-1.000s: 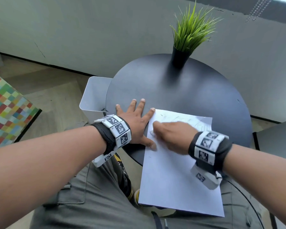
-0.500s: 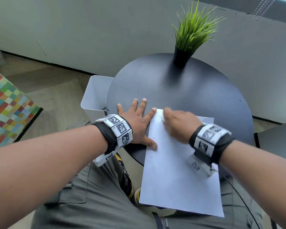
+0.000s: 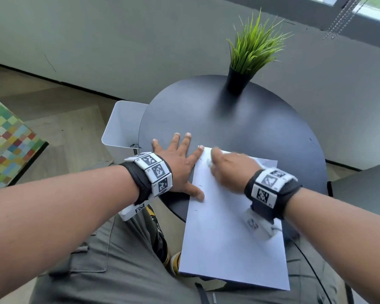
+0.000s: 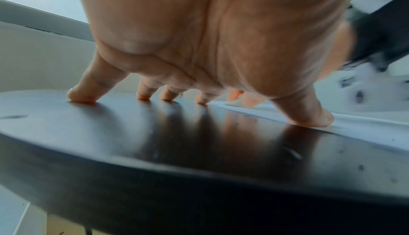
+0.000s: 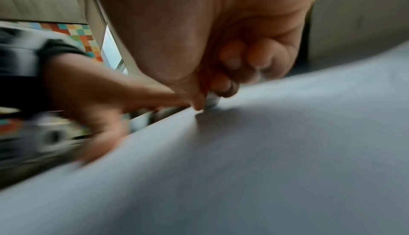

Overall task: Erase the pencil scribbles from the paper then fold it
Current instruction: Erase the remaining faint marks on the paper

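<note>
A white sheet of paper (image 3: 228, 233) lies on the round black table (image 3: 239, 123), its near half hanging over the table's edge above my lap. My left hand (image 3: 180, 165) is spread flat, fingers on the table, with index tip and thumb (image 4: 309, 116) pressing the paper's (image 4: 365, 130) left edge. My right hand (image 3: 226, 167) is blurred over the paper's far left corner, fingers curled and pinching a small white eraser (image 5: 212, 101) against the sheet (image 5: 265, 151). The pencil scribbles are hidden under this hand.
A potted green grass plant (image 3: 248, 60) stands at the table's far side. A white bin (image 3: 123, 128) sits on the floor left of the table. A colourful checkered surface (image 3: 6, 137) is at far left, and a grey surface (image 3: 364, 187) at right.
My right hand slid from the paper's upper middle up and left to the far left corner, now blurred with motion. The left hand stayed in place.
</note>
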